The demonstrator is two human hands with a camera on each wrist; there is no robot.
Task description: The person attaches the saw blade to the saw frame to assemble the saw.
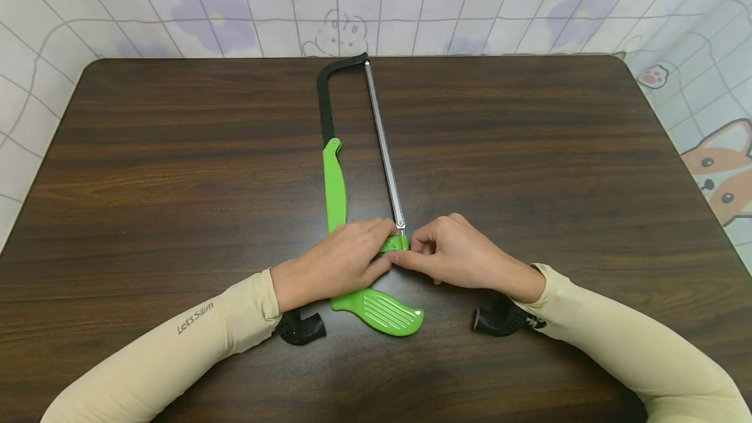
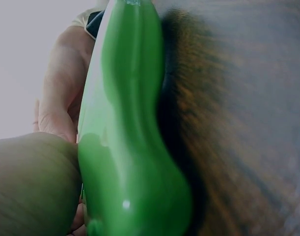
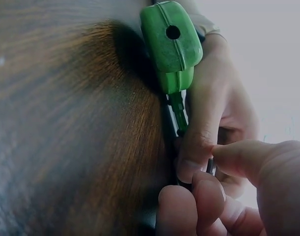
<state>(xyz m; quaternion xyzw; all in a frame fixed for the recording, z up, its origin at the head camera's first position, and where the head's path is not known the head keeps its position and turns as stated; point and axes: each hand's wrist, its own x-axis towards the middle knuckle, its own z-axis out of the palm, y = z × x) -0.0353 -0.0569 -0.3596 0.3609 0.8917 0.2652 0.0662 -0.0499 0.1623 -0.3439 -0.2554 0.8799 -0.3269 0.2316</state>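
A hacksaw [image 1: 325,106] lies on the table, with a black bow, green handle and silver blade [image 1: 384,149] running up to the bow's far end. My left hand [image 1: 343,256] lies across the green body and holds it near the blade's near end. From the right, my right hand [image 1: 458,253] pinches at this same end, thumb and forefinger meeting by the left fingertips. A small dark metal piece [image 3: 210,166] shows between the fingers in the right wrist view; its kind is mostly hidden. The green handle [image 2: 132,103] fills the left wrist view.
The dark wood table [image 1: 529,149] has rounded far corners. Behind it hangs a white grid-patterned cloth [image 1: 470,5] with printed flowers and animals. Black wrist cameras [image 1: 302,328] sit under both wrists, close to the tabletop.
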